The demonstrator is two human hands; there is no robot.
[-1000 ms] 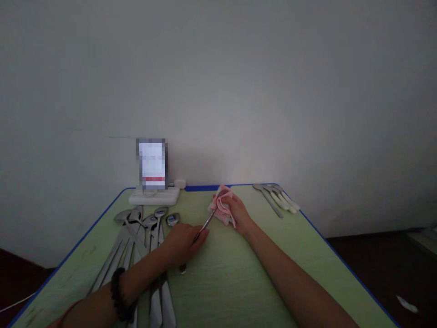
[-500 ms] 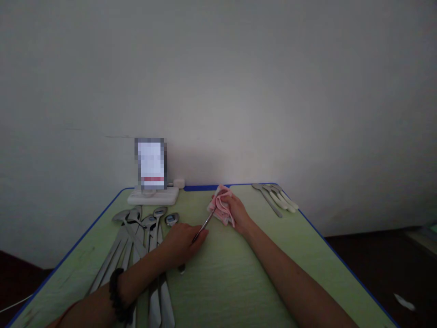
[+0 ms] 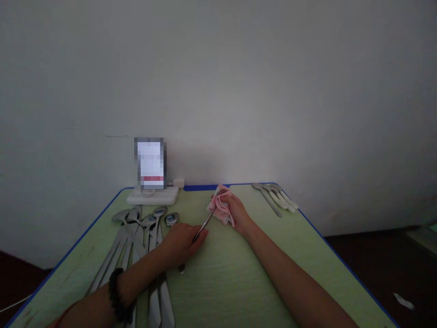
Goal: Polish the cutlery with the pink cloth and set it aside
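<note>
Fingers (image 3: 202, 236) are pinching a utensil (image 3: 206, 222) (left hand (image 3: 180, 243)) and pink cloth (image 3: 221, 210) around it (right hand (image 3: 240, 215)); left pile (image 3: 135, 240) seemingly waiting, far-right cutlery (image 3: 279, 201) done.

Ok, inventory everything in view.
Rectangular table: one, green, blue-edged, centre.
Crumpled fabric cloth: one, pink-white, centre.
Slim metal utensil: one, silver, against cloth.
Long metal cutlery: several, silver, left.
Other cutlery: about four, mostly white-handled, back right.
Rectangular screen: one, grey-white, back left.
Oblong base: one, white, under screen.
Small block: one, white, beside base.
Wall: one, grey, behind.
Thin cable: one, white, lower left.
Thin scrap: one, white, dark floor.
Beaded bracelet: one, black, left wrist.
Left hand: one, gripping utensil.
Right hand: one, gripping cloth.
</note>
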